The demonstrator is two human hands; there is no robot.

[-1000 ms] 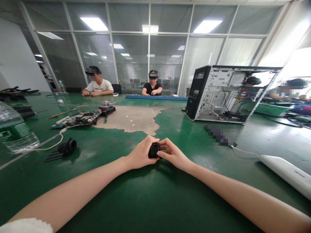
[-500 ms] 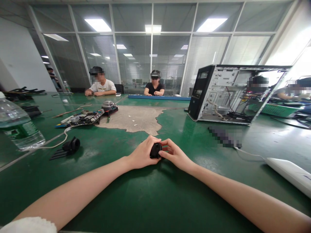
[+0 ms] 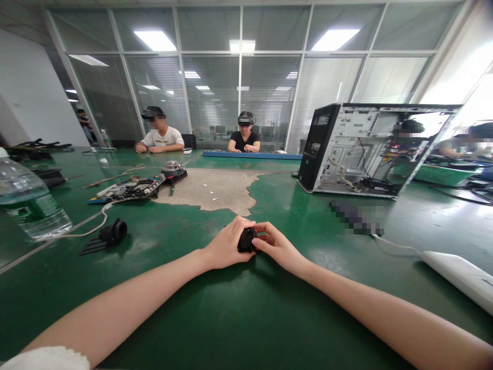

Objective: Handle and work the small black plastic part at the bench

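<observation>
A small black plastic part (image 3: 245, 240) is held just above the green table (image 3: 246, 313), between my two hands. My left hand (image 3: 228, 243) wraps round it from the left, thumb on top. From the right, my right hand (image 3: 278, 245) pinches its edge with thumb and fingertips. The fingers hide much of the part, so its exact kind cannot be made out. To the left lies a black round plastic piece with long prongs (image 3: 111, 234), apart from both hands.
A water bottle (image 3: 33, 205) stands at left. Beyond it lies a circuit board (image 3: 129, 189) with a cable. An open computer case (image 3: 358, 149) stands at right, near a white power bank (image 3: 458, 272). Co-workers sit across the table, one in a black shirt (image 3: 245, 140).
</observation>
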